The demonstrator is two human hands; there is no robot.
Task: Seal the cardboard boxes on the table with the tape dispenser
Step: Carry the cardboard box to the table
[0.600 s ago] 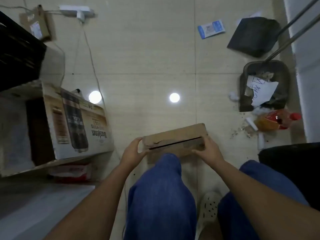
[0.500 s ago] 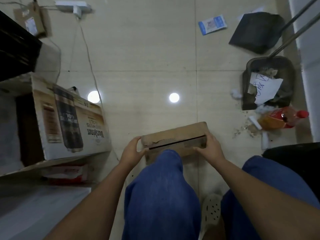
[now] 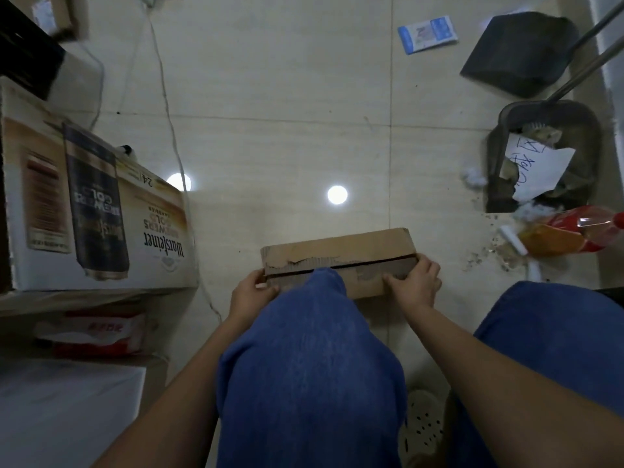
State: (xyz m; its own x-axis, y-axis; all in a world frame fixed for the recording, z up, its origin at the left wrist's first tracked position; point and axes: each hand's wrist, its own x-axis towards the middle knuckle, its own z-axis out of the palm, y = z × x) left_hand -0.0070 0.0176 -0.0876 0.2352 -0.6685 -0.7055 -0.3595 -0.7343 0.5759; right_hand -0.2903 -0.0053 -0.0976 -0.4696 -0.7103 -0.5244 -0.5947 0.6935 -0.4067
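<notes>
- My left hand (image 3: pixel 251 292) grips the box's (image 3: pixel 337 253) left end, just as half a second ago; no change in grip.
- The box sits between both hands above my knee, long axis left-right, its open seam facing me, still untaped.
- My right hand (image 3: pixel 413 285) clasps the right end; no dispenser in view.
</notes>
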